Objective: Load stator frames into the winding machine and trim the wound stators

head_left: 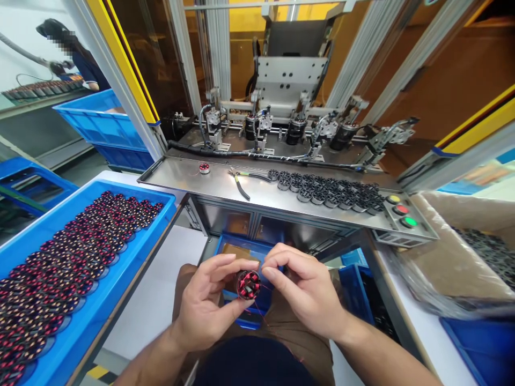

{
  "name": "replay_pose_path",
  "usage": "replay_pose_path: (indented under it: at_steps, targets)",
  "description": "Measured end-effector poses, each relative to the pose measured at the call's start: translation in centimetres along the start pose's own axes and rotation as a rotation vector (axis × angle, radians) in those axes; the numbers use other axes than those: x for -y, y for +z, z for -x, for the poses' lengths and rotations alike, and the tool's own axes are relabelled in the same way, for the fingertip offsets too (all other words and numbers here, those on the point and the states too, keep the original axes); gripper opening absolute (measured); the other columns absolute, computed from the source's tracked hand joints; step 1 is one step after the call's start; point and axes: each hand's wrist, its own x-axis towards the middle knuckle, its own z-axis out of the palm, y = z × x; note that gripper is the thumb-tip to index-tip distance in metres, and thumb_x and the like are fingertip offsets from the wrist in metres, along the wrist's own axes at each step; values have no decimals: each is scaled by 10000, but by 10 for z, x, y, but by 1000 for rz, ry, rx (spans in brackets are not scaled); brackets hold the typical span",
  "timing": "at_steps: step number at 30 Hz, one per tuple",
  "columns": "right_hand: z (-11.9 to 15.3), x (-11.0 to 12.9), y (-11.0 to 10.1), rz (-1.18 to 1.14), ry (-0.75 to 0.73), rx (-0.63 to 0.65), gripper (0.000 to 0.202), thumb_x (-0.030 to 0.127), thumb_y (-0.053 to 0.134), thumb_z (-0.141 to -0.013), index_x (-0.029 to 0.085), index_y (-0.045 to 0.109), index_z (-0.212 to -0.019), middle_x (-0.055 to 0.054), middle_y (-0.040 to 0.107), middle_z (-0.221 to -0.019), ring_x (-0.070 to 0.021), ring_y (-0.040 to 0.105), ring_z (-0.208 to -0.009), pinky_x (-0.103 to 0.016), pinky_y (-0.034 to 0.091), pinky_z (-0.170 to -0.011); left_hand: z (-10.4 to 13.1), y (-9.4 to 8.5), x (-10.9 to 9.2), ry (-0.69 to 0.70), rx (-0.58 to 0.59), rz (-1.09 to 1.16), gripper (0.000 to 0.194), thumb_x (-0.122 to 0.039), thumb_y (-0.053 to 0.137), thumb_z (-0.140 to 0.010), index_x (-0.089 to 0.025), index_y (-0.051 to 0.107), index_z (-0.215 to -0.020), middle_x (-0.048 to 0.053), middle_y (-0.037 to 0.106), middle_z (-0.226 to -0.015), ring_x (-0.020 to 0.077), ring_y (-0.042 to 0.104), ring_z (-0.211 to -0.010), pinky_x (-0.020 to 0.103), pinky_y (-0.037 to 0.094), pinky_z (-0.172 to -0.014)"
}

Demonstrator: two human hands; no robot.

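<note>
Between the thumb and fingers of my left hand (209, 295) is a small round motor stator (248, 285) wound with red wire, its wound face turned toward me. My right hand (303, 287) is closed in a pinch just right of the stator's upper edge; what its fingertips hold is hidden. Thin red wire (265, 321) trails from the stator below and toward the right hand. Both hands are above my lap, in front of the machine's metal shelf (181, 174).
On the shelf are another red-wound stator (204, 168), cutting pliers (240, 185), rows of black unwound stators (330, 193) and buttons (402, 209). A blue tray (171, 201) of wound stators stands left, a lined carton (430, 268) right. Behind the shelf is a winding machine (292, 80). A person (86, 61) works far left.
</note>
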Motion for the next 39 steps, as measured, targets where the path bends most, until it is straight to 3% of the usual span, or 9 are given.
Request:
replay_pose_path:
  at_steps: [8,14,16,19,24,31,39]
  targets:
    - [5,-6,-2,-2,-23,-71,138,191,589,-934,174,633,-804,-20,605,-739,-136,556,-671,-284,447,-630,-1,2,3,25,4,-13,713,100,649,-779,-321,491,-1332,47,723,-1214,160,702,-1057,222,593,-848]
    - [4,-8,-1,-17,-29,-117,87,200,612,-922,183,640,-842,-20,607,-761,-148,566,-708,-295,456,-662,-2,1,2,71,-29,-54,687,88,659,-781,-306,510,-1323,52,726,-1190,177,687,-1102,267,584,-914]
    - [6,-8,-1,-39,-54,-144,49,236,637,-906,188,637,-895,-34,605,-807,-169,574,-762,-312,467,-690,-2,0,2,83,-49,-67,685,86,671,-771,-298,519,-1317,54,734,-1165,188,689,-1105,289,585,-928]
    - [10,-8,0,-89,-29,-155,151,324,675,-875,189,618,-912,-51,582,-854,-196,565,-818,-333,471,-715,-3,0,2,90,-84,-78,679,80,695,-752,-290,534,-1298,59,745,-1130,210,698,-1091,330,587,-938]
    - [16,-6,3,-158,127,-77,181,351,669,-873,187,597,-848,-33,568,-816,-175,551,-774,-313,458,-715,-4,0,4,73,-103,-55,670,70,708,-742,-299,552,-1280,42,749,-1105,206,706,-1075,325,586,-935]
    - [21,0,7,-349,427,164,301,433,711,-827,160,607,-752,15,571,-653,-106,496,-606,-239,405,-595,-4,-1,4,31,-122,-31,688,76,734,-711,-300,560,-1260,27,744,-1101,190,709,-1057,291,589,-910]
    - [21,0,10,-472,567,254,384,492,724,-793,154,581,-679,30,544,-567,-77,458,-514,-213,374,-514,-4,0,4,34,-127,-48,669,61,742,-716,-295,561,-1252,35,748,-1089,199,710,-1060,305,587,-913]
